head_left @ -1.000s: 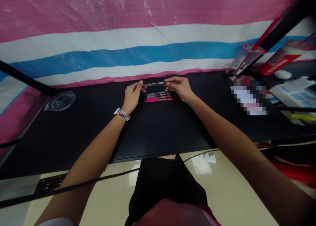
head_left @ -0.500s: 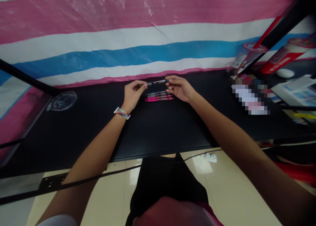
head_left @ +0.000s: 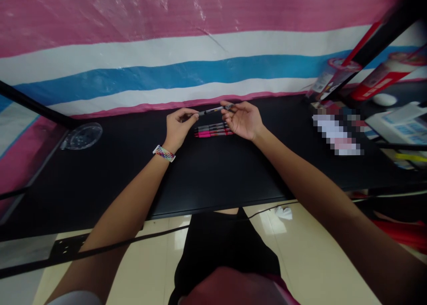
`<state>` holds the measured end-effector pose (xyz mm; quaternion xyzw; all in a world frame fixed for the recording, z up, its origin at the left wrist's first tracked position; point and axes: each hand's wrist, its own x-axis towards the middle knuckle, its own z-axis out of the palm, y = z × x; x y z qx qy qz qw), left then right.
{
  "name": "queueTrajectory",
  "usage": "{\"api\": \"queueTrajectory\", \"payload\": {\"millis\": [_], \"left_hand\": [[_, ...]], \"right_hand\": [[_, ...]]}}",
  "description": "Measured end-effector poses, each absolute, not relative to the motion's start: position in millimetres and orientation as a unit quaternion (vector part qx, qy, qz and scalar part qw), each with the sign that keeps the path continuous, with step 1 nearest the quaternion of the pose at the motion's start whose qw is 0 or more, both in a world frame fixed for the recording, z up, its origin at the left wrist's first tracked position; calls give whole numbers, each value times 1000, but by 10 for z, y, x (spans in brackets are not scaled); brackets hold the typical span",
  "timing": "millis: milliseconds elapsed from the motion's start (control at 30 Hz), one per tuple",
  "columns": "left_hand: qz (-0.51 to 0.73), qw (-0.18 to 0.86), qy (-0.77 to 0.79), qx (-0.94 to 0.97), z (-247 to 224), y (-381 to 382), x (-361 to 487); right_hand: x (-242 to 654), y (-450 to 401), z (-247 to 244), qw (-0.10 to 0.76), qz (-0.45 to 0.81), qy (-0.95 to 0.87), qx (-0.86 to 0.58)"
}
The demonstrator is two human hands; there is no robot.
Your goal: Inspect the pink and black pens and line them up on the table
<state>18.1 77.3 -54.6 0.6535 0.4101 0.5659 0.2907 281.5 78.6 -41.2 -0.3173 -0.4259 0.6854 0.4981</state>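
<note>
Between my hands a slim grey and black pen (head_left: 211, 110) is held up over the far part of the black desk. My left hand (head_left: 179, 126) pinches its left end between thumb and fingers. At its right end, my right hand (head_left: 243, 119) has the pen against its fingertips, palm turned partly up. Just below lie several more pens side by side: grey and black pens (head_left: 210, 127) at the back, pink pens (head_left: 208, 134) in front. My right fingers partly hide the right ends of this row.
A clear round plastic lid (head_left: 85, 136) lies at the desk's left. On the right stand a cup with a red straw (head_left: 333, 76), a red and white cup (head_left: 383, 76), a white mouse (head_left: 384, 99) and a light box (head_left: 403, 122). A striped sheet (head_left: 187, 71) hangs behind the desk.
My right hand has turned, showing more of its palm, and its fingers have shifted slightly left along the pen. The pen's right end tilts up a little more. My left hand keeps its pinch.
</note>
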Motion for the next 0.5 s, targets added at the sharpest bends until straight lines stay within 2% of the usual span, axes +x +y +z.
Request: {"api": "queueTrajectory", "payload": {"millis": [167, 500], "left_hand": [[564, 292, 414, 652, -547, 777, 187], [563, 285, 409, 659, -525, 753, 204]], "right_hand": [[2801, 801, -434, 526, 668, -413, -326], [2813, 774, -410, 527, 639, -451, -331]]}}
